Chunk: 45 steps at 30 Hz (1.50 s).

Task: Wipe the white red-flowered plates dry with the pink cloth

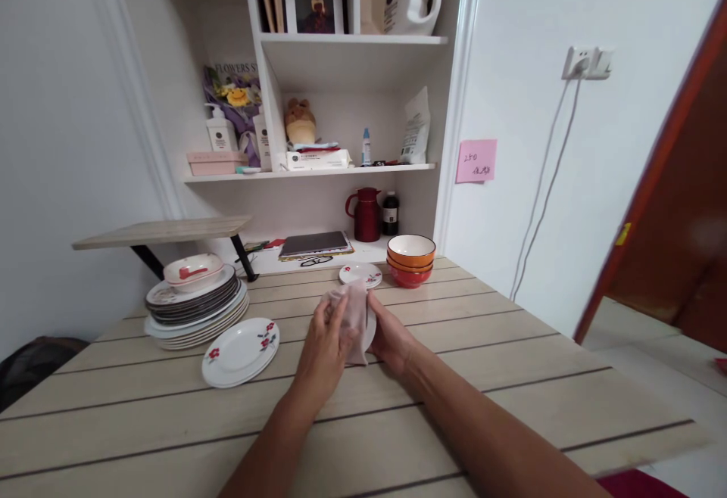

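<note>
Above the middle of the table, my left hand (325, 348) presses a pale pink cloth (357, 320) against a small white dish (371, 327), its fingers closed on the cloth. From the other side, my right hand (391, 337) grips the dish by its edge. Most of the dish is hidden behind the cloth and fingers, so its shape is only partly visible. Just beyond my hands lie small white plates with red flowers (353, 274). To the left, larger flowered plates (238, 354) rest flat on the table.
Orange and red bowls (410, 259) are nested at the back right. At the left stands a tall stack of plates (196, 305) topped by a white bowl (194, 271), near a small raised wooden shelf (164, 231). Behind are glasses (316, 261) and a red jug (366, 216).
</note>
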Each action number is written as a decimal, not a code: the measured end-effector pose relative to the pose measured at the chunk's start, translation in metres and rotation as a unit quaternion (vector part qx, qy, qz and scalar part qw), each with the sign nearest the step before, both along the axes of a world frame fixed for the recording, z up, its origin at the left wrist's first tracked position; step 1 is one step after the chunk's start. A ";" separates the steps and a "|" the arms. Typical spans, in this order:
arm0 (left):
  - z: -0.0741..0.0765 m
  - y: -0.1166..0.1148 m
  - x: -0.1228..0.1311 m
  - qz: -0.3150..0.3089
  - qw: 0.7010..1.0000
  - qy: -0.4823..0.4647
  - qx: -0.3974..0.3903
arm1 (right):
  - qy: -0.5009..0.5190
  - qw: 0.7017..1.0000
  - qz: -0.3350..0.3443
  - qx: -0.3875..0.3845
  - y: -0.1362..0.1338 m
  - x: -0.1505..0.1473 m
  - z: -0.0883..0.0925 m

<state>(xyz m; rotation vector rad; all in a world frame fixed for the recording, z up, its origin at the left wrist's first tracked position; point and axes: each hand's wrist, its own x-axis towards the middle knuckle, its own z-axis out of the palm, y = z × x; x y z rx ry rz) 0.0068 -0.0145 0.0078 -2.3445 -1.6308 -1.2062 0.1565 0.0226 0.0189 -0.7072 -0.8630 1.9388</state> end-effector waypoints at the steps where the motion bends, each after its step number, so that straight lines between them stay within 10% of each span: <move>1: -0.001 0.000 0.000 0.001 1.000 0.011 -0.011 | -0.010 1.000 0.006 0.006 0.000 -0.001 -0.001; 13: 0.003 -0.013 0.022 -0.156 0.974 0.160 0.035 | 0.124 0.990 0.059 -0.033 0.005 0.013 0.012; 27: 0.005 0.001 -0.002 -0.001 0.997 -0.057 0.051 | 0.074 0.996 0.048 -0.020 0.000 -0.004 -0.006; 37: 0.003 0.007 -0.005 0.054 0.998 0.014 0.012 | 0.059 0.998 0.015 -0.019 -0.004 -0.007 -0.001; 45: 0.001 0.008 0.011 -0.126 0.987 0.064 0.075 | 0.073 0.996 0.018 -0.045 -0.009 -0.010 0.001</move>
